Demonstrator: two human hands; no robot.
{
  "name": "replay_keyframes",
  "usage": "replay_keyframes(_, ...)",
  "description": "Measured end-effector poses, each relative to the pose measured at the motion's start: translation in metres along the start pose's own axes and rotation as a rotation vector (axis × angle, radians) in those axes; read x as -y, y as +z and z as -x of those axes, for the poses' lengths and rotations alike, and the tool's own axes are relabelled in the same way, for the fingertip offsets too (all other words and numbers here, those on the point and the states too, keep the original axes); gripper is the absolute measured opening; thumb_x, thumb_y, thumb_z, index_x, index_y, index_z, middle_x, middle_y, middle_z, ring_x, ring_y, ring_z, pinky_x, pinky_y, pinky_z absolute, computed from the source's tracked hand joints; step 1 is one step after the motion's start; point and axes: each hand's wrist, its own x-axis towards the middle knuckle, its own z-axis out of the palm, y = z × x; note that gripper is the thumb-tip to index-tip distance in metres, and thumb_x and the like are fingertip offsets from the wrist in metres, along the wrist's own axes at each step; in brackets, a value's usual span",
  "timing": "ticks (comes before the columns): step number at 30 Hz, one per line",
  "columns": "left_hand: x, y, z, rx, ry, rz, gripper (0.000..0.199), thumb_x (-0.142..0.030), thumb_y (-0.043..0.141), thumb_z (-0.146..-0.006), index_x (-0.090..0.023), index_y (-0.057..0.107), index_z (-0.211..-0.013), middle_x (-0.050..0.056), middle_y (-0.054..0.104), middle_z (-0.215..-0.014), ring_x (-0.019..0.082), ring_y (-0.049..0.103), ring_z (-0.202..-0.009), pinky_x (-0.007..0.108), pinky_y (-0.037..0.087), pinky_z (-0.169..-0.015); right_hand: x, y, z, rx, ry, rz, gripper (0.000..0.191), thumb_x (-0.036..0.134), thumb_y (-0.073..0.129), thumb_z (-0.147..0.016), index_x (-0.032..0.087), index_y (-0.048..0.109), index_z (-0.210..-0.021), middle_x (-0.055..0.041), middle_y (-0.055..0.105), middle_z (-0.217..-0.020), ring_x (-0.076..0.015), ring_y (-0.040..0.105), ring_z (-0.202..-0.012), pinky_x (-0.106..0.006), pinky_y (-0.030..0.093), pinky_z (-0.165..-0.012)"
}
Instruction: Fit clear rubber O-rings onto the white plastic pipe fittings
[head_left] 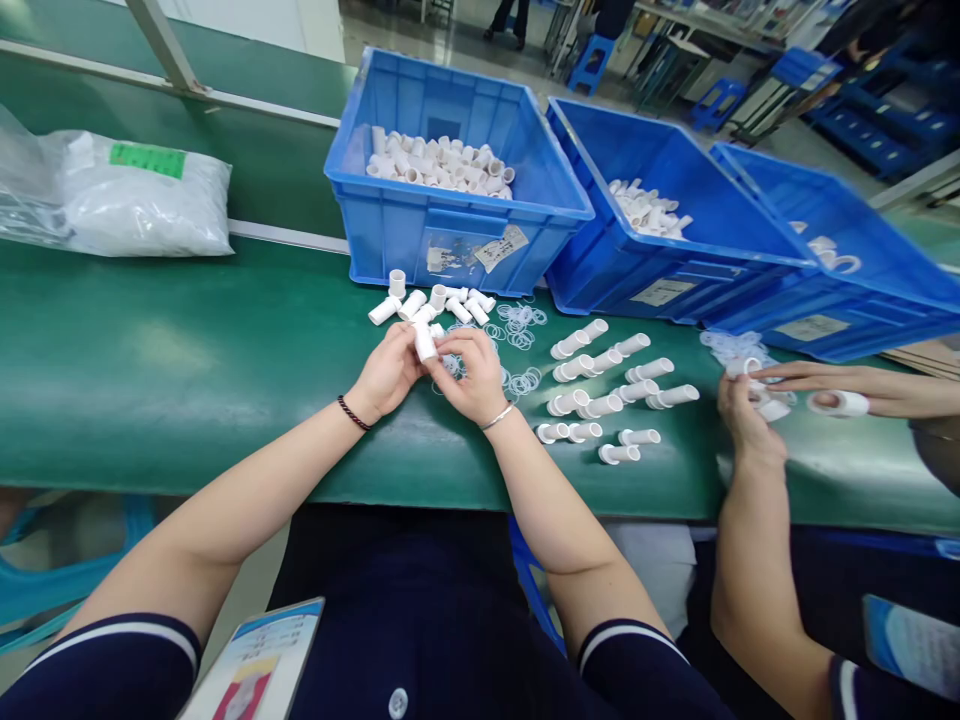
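My left hand (390,372) is closed around a short white plastic pipe fitting (424,342), held tilted over the green table. The fingertips of my right hand (472,375) close against the lower right side of the same fitting; whether a ring is pinched there too is hidden. Just beyond my hands lies a loose group of white fittings (386,310), some upright, some on their sides. Thin clear rings (521,325) are scattered beside and partly behind my right hand. Several longer white pipe pieces with collars (600,405) stand in rough rows to the right.
Three blue bins (465,235), (667,275), (847,300) holding white parts line the table's far side. A clear bag of white material (150,195) lies far left. At right, a co-worker's hands (750,415) handle white ring-shaped parts above the green table (187,400).
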Motion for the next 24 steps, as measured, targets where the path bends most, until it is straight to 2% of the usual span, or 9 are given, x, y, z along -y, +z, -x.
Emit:
replay_keyframes(3,-0.001,-0.001,-0.002,0.037,-0.004,0.068,0.007,-0.023,0.052,-0.086,-0.016,0.051,-0.085,0.001,0.061,-0.082,0.01,0.057,-0.072,0.023,0.048,-0.066,0.003,0.002,0.0,0.012,-0.036,0.061,0.013,0.033,0.061,-0.086,0.023,0.06,-0.093,-0.0068,0.058,-0.1,-0.0197,0.056,-0.096,-0.039,0.048,-0.086)
replay_keyframes(6,-0.001,-0.003,0.0,0.124,-0.046,0.077,0.013,-0.027,0.051,-0.087,-0.017,0.055,-0.093,0.002,0.064,-0.086,0.011,0.059,-0.074,0.024,0.049,-0.069,0.008,0.0,-0.003,-0.057,-0.04,0.114,0.009,0.029,0.057,-0.09,0.022,0.061,-0.093,-0.007,0.058,-0.1,-0.0184,0.055,-0.096,-0.038,0.048,-0.086)
replay_keyframes(9,-0.003,-0.004,0.004,0.209,-0.06,-0.015,0.023,-0.035,0.051,-0.088,-0.018,0.053,-0.103,0.005,0.067,-0.092,0.015,0.063,-0.078,0.03,0.052,-0.075,0.014,-0.021,-0.006,-0.103,0.009,0.17,0.009,0.027,0.055,-0.091,0.022,0.06,-0.096,-0.0073,0.059,-0.104,-0.0184,0.056,-0.1,-0.039,0.048,-0.089)
replay_keyframes(12,-0.006,-0.004,0.005,0.215,-0.005,-0.153,0.03,-0.038,0.051,-0.087,-0.018,0.049,-0.109,0.009,0.069,-0.097,0.018,0.066,-0.081,0.034,0.052,-0.075,0.022,-0.072,-0.001,-0.218,0.128,0.306,0.009,0.027,0.055,-0.091,0.022,0.058,-0.098,-0.0083,0.058,-0.106,-0.0205,0.055,-0.105,-0.043,0.047,-0.092)
replay_keyframes(15,-0.006,-0.004,0.004,0.125,0.06,-0.262,0.026,-0.031,0.053,-0.085,-0.018,0.049,-0.106,0.007,0.069,-0.092,0.015,0.065,-0.075,0.03,0.052,-0.07,0.03,-0.142,0.017,-0.347,0.212,0.512,0.008,0.028,0.056,-0.091,0.022,0.056,-0.097,-0.0092,0.059,-0.105,-0.0225,0.054,-0.103,-0.044,0.049,-0.086)
replay_keyframes(17,-0.006,-0.003,0.003,0.078,0.085,-0.317,0.023,-0.027,0.054,-0.083,-0.017,0.051,-0.103,0.005,0.068,-0.088,0.014,0.064,-0.073,0.029,0.052,-0.069,0.034,-0.188,0.037,-0.335,0.272,0.662,0.008,0.028,0.057,-0.09,0.023,0.057,-0.096,-0.0099,0.059,-0.105,-0.0235,0.055,-0.102,-0.041,0.049,-0.08)
replay_keyframes(19,-0.005,-0.003,0.003,0.063,0.101,-0.359,0.02,-0.024,0.056,-0.082,-0.016,0.054,-0.1,0.004,0.067,-0.086,0.013,0.063,-0.072,0.029,0.052,-0.07,0.036,-0.223,0.059,-0.296,0.375,0.793,0.008,0.031,0.055,-0.09,0.024,0.057,-0.094,-0.0095,0.058,-0.102,-0.0241,0.056,-0.098,-0.04,0.049,-0.076)
replay_keyframes(21,-0.005,-0.003,0.003,0.061,0.118,-0.392,0.018,-0.023,0.058,-0.081,-0.016,0.056,-0.097,0.005,0.066,-0.085,0.013,0.062,-0.072,0.03,0.052,-0.071,0.034,-0.245,0.08,-0.236,0.497,0.898,0.01,0.034,0.054,-0.089,0.024,0.056,-0.091,-0.0081,0.057,-0.096,-0.0235,0.057,-0.089,-0.042,0.049,-0.075)
replay_keyframes(24,-0.004,-0.007,0.0,0.058,0.166,-0.424,0.017,-0.023,0.059,-0.08,-0.016,0.058,-0.096,0.005,0.067,-0.085,0.013,0.062,-0.071,0.031,0.051,-0.071,0.022,-0.257,0.105,-0.067,0.642,0.978,0.016,0.036,0.05,-0.089,0.021,0.056,-0.088,-0.0082,0.055,-0.091,-0.0236,0.057,-0.083,-0.045,0.048,-0.077)
